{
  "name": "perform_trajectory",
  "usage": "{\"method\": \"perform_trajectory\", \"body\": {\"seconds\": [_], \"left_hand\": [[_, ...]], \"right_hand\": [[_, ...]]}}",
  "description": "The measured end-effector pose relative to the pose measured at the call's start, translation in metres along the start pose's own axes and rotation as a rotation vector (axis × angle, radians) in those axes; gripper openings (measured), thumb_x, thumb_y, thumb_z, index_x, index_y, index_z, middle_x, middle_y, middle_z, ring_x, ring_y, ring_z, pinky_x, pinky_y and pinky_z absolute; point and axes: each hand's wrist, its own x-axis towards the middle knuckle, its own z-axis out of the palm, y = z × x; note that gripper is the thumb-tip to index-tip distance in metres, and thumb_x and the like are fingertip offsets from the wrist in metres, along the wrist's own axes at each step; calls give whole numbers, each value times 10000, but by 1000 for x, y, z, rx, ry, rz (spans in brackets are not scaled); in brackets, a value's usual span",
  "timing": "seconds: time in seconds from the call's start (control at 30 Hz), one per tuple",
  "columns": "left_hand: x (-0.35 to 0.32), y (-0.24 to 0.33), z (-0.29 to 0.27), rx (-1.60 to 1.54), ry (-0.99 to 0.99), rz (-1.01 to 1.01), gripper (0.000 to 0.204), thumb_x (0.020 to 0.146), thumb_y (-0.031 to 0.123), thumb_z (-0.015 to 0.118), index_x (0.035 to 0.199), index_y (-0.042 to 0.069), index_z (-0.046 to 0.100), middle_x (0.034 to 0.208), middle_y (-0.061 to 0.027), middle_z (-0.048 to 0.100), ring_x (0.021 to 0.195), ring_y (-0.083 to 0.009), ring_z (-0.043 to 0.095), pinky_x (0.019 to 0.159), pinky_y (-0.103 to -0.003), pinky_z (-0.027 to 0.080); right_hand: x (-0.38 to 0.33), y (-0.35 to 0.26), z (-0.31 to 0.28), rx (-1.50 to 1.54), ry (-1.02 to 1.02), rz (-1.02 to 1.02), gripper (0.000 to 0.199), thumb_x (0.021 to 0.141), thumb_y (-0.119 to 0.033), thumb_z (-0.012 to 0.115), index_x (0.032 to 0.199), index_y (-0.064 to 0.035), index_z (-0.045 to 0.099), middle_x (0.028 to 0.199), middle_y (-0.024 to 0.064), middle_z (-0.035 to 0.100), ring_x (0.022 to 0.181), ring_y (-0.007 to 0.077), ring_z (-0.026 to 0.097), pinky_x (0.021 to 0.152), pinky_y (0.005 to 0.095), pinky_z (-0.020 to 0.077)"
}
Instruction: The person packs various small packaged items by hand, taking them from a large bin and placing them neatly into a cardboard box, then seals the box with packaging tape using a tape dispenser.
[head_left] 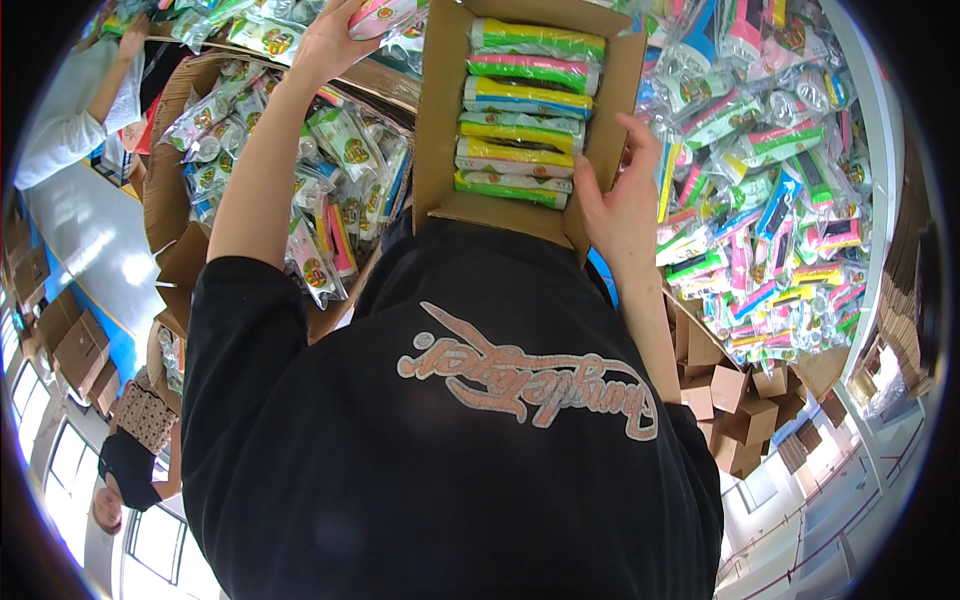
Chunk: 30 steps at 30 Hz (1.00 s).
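Observation:
My left hand (328, 45) is closed around a pink-and-white plastic packet (383, 16) at the top edge, left of an open cardboard box (432, 120). Inside that box, several clear-wrapped packets (530, 97) in green, yellow, pink and blue lie side by side in a stack. The right wall of the box is between the thumb and fingers of my right hand (622, 200); its thumb rests by the inner side near the packets. Part of the box's far end is cut off by the picture's edge.
A large carton (175, 110) of loose packets stands at the left. To the right spreads a big heap of similar bagged packets (765, 190). Small brown boxes (745, 405) are piled below it. Another person's arm (112, 85) shows at far left, another person (130, 460) farther back.

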Motion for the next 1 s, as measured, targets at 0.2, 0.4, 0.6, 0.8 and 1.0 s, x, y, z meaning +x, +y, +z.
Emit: {"method": "perform_trajectory", "body": {"seconds": [0.2,0.4,0.6,0.8,1.0], "left_hand": [[-24,17,-43,-894,62,-514,490,853,326,803,1177,-3,637,1006,-100,716,867,-161,692,761,-342,570],[-60,82,-92,-1828,178,-626,475,1036,435,510,1239,13,589,1023,-125,704,841,-217,712,738,-374,602],[-97,167,-131,-1159,-160,-179,550,887,270,754,1339,29,554,974,-81,689,877,-145,685,768,-311,563],[-88,203,-117,-196,-108,291,637,747,228,822,1328,87,601,1027,-81,712,889,-321,682,785,-403,565],[-93,188,-85,-215,-1,373,609,706,295,860,1258,128,664,1168,-59,682,1102,-282,631,960,-449,506]], "right_hand": [[2,-4,1,-122,48,-94,578,871,-95,704,1386,-51,445,1353,280,496,1242,443,537,1004,480,463],[6,-30,-6,-287,204,-297,505,837,-95,751,1304,-60,563,1445,259,434,1338,431,443,1084,494,396],[46,-76,-21,102,286,-679,528,825,-115,775,1308,-72,565,1347,193,556,1312,371,495,1109,463,392],[67,-96,-40,-639,-235,-833,580,788,-144,803,1314,-95,563,1255,140,632,1257,355,538,1083,467,413],[64,-51,-17,-685,-856,-389,466,866,-205,739,1261,-66,534,1092,172,664,997,386,658,802,483,535]]}}
